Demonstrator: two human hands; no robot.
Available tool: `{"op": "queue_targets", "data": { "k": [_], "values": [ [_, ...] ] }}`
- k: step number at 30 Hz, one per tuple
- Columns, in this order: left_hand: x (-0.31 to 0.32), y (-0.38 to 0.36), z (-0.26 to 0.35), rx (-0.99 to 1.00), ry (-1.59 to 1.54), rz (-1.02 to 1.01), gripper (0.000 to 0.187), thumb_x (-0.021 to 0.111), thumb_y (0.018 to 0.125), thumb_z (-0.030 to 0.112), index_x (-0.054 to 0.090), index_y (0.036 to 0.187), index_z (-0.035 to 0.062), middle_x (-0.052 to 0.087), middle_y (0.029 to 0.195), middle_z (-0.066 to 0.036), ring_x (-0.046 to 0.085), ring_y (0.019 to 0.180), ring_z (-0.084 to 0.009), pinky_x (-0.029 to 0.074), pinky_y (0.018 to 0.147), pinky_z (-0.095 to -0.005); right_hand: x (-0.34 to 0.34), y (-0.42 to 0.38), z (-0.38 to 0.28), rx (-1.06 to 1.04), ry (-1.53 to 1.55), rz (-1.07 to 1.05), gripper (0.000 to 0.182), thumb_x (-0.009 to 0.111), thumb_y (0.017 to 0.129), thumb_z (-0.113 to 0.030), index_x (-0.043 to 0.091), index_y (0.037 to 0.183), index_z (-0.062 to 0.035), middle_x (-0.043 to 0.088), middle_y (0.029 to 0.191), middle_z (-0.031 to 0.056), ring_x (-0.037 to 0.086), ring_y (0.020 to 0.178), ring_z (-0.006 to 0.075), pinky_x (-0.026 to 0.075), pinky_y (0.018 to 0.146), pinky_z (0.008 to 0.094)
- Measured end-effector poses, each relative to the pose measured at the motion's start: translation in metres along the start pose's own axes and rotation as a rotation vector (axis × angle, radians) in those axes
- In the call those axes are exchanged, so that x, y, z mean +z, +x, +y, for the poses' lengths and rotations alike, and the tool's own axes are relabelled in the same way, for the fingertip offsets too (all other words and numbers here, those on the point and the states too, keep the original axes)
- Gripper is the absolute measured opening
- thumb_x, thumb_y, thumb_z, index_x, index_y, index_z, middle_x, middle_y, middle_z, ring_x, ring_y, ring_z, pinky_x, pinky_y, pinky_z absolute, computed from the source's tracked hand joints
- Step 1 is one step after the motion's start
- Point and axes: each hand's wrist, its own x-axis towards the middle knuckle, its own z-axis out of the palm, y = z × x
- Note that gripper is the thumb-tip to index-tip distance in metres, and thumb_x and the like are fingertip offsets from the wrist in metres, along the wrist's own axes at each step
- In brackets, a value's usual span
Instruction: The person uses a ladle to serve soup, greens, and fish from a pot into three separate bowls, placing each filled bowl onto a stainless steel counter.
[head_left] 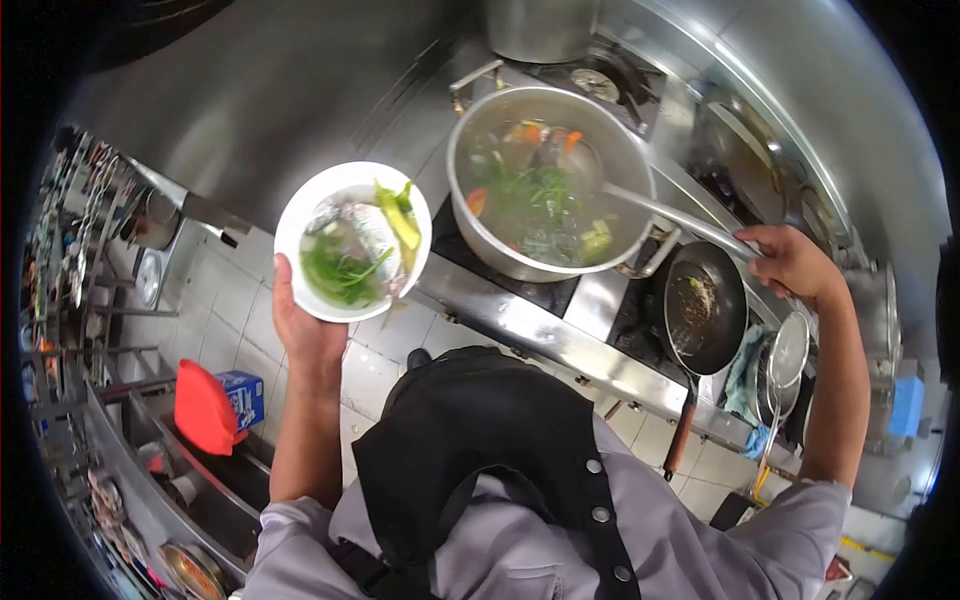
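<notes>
My left hand (305, 325) holds a white bowl (292, 225) from below and the side, out to the left of the stove. In the bowl lie a piece of silvery fish (375, 240), leafy greens (340, 275) and a yellow-green vegetable strip (400, 222) in broth. On the right, my right hand (795, 262) is closed around the handle of a ladle (680, 213). The ladle's head is down in a large metal pot (465, 205) of soup, hidden by the broth. Greens (540, 190) and orange carrot pieces (477, 202) float in that pot.
A frying pan (690, 310) with bits of food sits on the burner right of the pot. Beyond stand another tall pot (540, 30) and a wok (735, 160). A strainer (790, 350) lies at right. A red plastic item (205, 405) and blue box (243, 397) are lower left.
</notes>
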Motion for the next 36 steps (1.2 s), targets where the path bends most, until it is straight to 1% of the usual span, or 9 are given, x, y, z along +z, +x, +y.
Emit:
{"op": "queue_targets", "data": {
  "k": [4,8,14,18,21,26,30,32,36],
  "values": [
    [-0.001,0.001,0.001,-0.006,-0.01,0.003,0.049,0.033,0.106,0.037,0.044,0.139,0.0018,0.054,0.135,-0.015,0.054,0.124,-0.0285,0.043,0.107,-0.0444,0.007,-0.004,-0.021,-0.095,-0.293,0.057,0.053,0.063,0.078,-0.004,0.059,0.131,-0.0045,0.057,0.064,0.0042,0.051,0.047,0.0117,0.042,0.047,0.0284],
    [0.002,0.0,0.002,0.011,0.003,-0.018,0.048,0.032,0.106,0.037,0.045,0.138,0.0024,0.055,0.134,-0.015,0.055,0.123,-0.0277,0.044,0.106,-0.0438,0.017,-0.02,-0.041,-0.136,-0.462,0.124,0.05,0.065,0.078,-0.005,0.061,0.127,-0.0048,0.067,0.078,0.0187,0.064,0.065,0.0283,0.05,0.069,0.0376],
    [0.0,0.0,0.003,0.014,0.015,-0.009,0.049,0.033,0.106,0.037,0.045,0.138,0.002,0.055,0.133,-0.014,0.055,0.122,-0.0274,0.044,0.105,-0.0434,0.031,-0.032,-0.016,-0.272,-0.54,0.308,0.046,0.066,0.079,-0.005,0.061,0.124,-0.003,0.066,0.098,0.0256,0.063,0.09,0.0436,0.049,0.083,0.0447],
    [0.0,0.0,0.002,0.027,0.032,0.022,0.048,0.033,0.106,0.037,0.045,0.138,0.0017,0.056,0.133,-0.014,0.056,0.122,-0.0271,0.044,0.105,-0.0432,0.039,-0.04,-0.001,-0.245,-0.482,0.361,0.045,0.066,0.08,-0.004,0.061,0.125,-0.0023,0.065,0.1,0.0266,0.063,0.096,0.0437,0.048,0.086,0.044],
    [0.0,0.0,0.003,0.015,0.01,0.012,0.048,0.033,0.106,0.037,0.045,0.137,0.0015,0.056,0.132,-0.014,0.056,0.121,-0.027,0.044,0.105,-0.0431,0.039,-0.044,0.003,-0.244,-0.404,0.369,0.047,0.066,0.081,-0.005,0.059,0.127,-0.0029,0.067,0.093,0.025,0.067,0.083,0.0364,0.05,0.078,0.0406],
    [-0.001,0.0,0.004,0.03,0.023,0.029,0.048,0.033,0.106,0.036,0.045,0.137,0.0014,0.056,0.132,-0.015,0.056,0.121,-0.0272,0.045,0.104,-0.0434,0.038,-0.052,-0.023,0.016,-0.264,0.268,0.047,0.067,0.083,-0.006,0.059,0.129,-0.0042,0.062,0.077,0.0172,0.055,0.064,0.016,0.046,0.063,0.0333],
    [-0.001,0.0,0.004,0.013,0.011,-0.006,0.048,0.033,0.106,0.037,0.045,0.137,0.0015,0.056,0.132,-0.015,0.056,0.121,-0.0277,0.044,0.105,-0.0437,0.04,-0.039,-0.033,0.032,-0.254,0.195,0.046,0.067,0.082,-0.006,0.06,0.128,-0.0048,0.062,0.076,0.0178,0.058,0.062,0.0179,0.047,0.063,0.0344],
    [-0.001,0.0,0.004,0.004,0.002,0.019,0.048,0.033,0.106,0.037,0.046,0.137,0.0016,0.056,0.132,-0.015,0.056,0.121,-0.0282,0.044,0.105,-0.0439,0.049,-0.017,-0.009,-0.533,-0.507,0.344,0.046,0.066,0.082,-0.006,0.06,0.128,-0.0033,0.062,0.075,0.0154,0.057,0.056,0.0175,0.048,0.06,0.0337],
    [-0.001,-0.001,0.004,0.0,0.01,0.028,0.048,0.033,0.106,0.036,0.046,0.137,0.0018,0.056,0.132,-0.015,0.056,0.121,-0.0282,0.044,0.105,-0.0438,0.053,-0.006,-0.017,-0.678,-0.614,0.344,0.047,0.065,0.082,-0.006,0.059,0.128,-0.0013,0.064,0.075,0.0121,0.055,0.051,0.0164,0.048,0.057,0.0317]
  ]
}}
